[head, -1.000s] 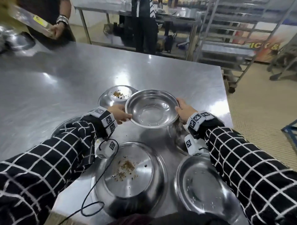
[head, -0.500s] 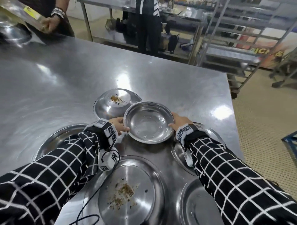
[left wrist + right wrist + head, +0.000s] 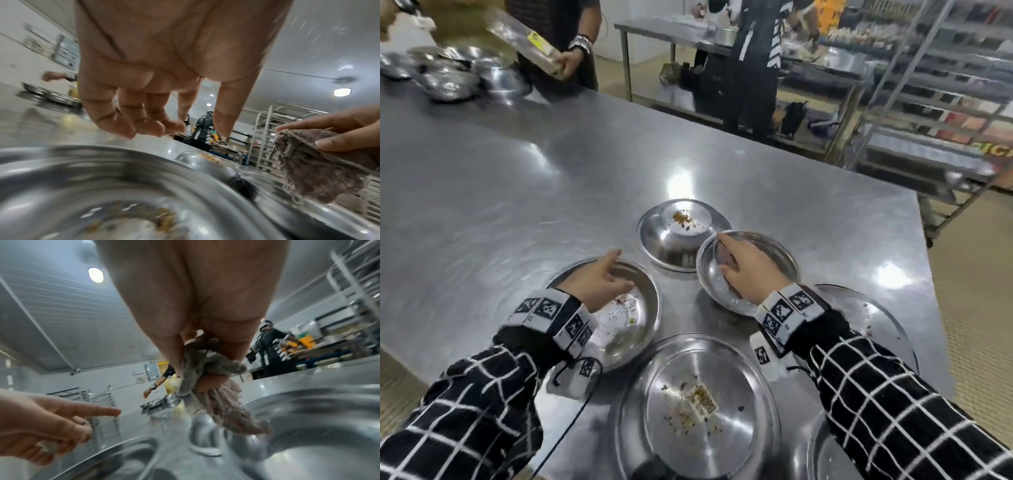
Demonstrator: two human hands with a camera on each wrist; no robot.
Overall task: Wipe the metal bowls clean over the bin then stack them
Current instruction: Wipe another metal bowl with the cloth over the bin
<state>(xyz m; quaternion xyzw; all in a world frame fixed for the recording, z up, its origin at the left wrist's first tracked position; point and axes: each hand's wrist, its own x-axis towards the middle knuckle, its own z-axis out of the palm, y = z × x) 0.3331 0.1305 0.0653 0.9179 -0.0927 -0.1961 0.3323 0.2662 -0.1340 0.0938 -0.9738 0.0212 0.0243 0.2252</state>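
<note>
Several metal bowls lie on the steel table [image 3: 517, 171]. My left hand [image 3: 619, 270] [image 3: 189, 129] hovers with loosely curled fingers, holding nothing, over a dirty bowl [image 3: 626, 322] [image 3: 102, 186] with food bits in it. My right hand [image 3: 726, 257] [image 3: 205, 366] grips a grey-brown cloth [image 3: 312, 170] [image 3: 224, 410] above a clean-looking upright bowl [image 3: 774, 250] [image 3: 308, 426] that rests on the table. Between and behind the hands an upside-down bowl [image 3: 681, 246] carries crumbs on its base. No bin shows in any view.
A large upside-down bowl [image 3: 698, 411] with crumbs lies close in front of me. Another bowl [image 3: 876, 325] sits at the right, near the table's right edge. More bowls [image 3: 448, 75] are piled at the far left, where a person [image 3: 565, 44] stands. Wire racks [image 3: 928, 102] stand beyond.
The clean bowl that both hands held by its rim now sits on the table. My left hand has let go and moved left over the dirty bowl. My right hand is over the set-down bowl.
</note>
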